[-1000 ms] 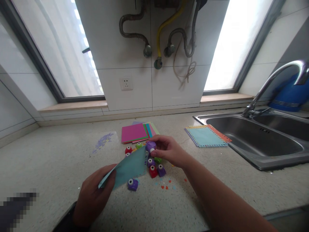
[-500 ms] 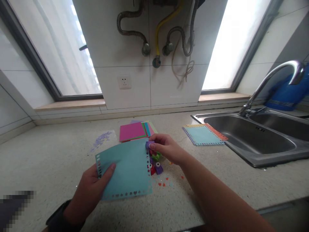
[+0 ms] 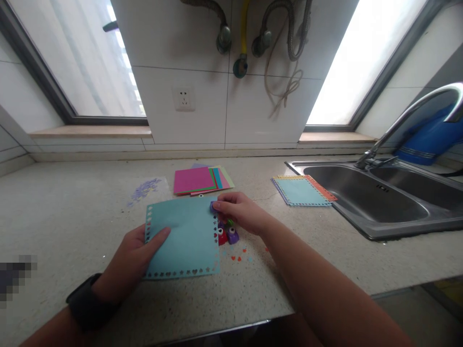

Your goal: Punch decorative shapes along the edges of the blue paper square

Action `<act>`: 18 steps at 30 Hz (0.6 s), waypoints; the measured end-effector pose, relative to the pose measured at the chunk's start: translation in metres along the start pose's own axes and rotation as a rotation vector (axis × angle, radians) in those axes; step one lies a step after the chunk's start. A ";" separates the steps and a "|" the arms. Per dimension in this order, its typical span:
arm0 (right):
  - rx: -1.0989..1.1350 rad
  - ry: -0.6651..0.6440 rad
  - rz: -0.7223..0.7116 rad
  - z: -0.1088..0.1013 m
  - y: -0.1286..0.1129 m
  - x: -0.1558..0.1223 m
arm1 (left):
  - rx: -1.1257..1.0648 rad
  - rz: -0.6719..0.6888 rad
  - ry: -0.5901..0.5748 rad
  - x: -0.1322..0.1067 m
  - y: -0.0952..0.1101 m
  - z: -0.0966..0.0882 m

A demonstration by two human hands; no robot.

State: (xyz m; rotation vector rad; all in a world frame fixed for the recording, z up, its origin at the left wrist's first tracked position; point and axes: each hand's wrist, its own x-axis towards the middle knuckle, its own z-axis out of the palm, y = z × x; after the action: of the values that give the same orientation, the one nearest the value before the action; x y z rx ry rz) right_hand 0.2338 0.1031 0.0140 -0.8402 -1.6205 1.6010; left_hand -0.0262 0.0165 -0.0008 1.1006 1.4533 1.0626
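A light-blue sheet of paper (image 3: 184,236) is held up over the counter, with small shapes punched along its left, right and bottom edges. My left hand (image 3: 139,253) grips its left side, thumb on top and fingers behind. My right hand (image 3: 242,212) pinches a purple craft punch (image 3: 213,207) at the sheet's upper right corner; the punch is partly covered by my fingers. Under the right edge of the paper lie more craft punches: a red one (image 3: 222,237), a purple one (image 3: 233,235) and a partly hidden green one (image 3: 229,222).
Behind the sheet lies a stack of coloured paper (image 3: 193,180). Punched sheets (image 3: 302,192) rest beside the steel sink (image 3: 365,197), slightly over its rim. Purple paper bits (image 3: 142,190) lie at left, and red and blue cut-outs (image 3: 238,259) are scattered near the punches.
The camera view has tilted down a little, so the background sits higher. The paper and purple punch stay held together, the right hand still at the upper right corner.
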 end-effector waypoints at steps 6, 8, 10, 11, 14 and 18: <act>0.040 -0.001 0.028 0.001 0.004 0.002 | -0.024 -0.018 -0.028 -0.001 0.002 0.001; 0.050 -0.002 0.029 0.001 0.005 0.002 | -0.040 -0.025 -0.032 -0.002 0.003 0.001; 0.055 -0.003 0.028 0.001 0.005 0.002 | -0.051 -0.029 -0.036 -0.002 0.003 0.001; 0.055 -0.001 0.027 0.001 0.006 0.002 | -0.056 -0.033 -0.036 -0.002 0.002 0.001; 0.047 0.006 0.020 0.001 0.006 0.003 | -0.072 -0.034 -0.031 -0.001 0.001 0.000; 0.026 0.015 0.005 0.000 0.007 0.003 | -0.050 -0.019 -0.016 -0.001 -0.001 -0.001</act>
State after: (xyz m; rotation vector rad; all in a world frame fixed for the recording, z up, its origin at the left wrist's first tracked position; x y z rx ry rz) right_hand 0.2317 0.1061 0.0070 -0.8417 -1.5853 1.6121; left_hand -0.0268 0.0152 -0.0011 1.0562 1.4148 1.0693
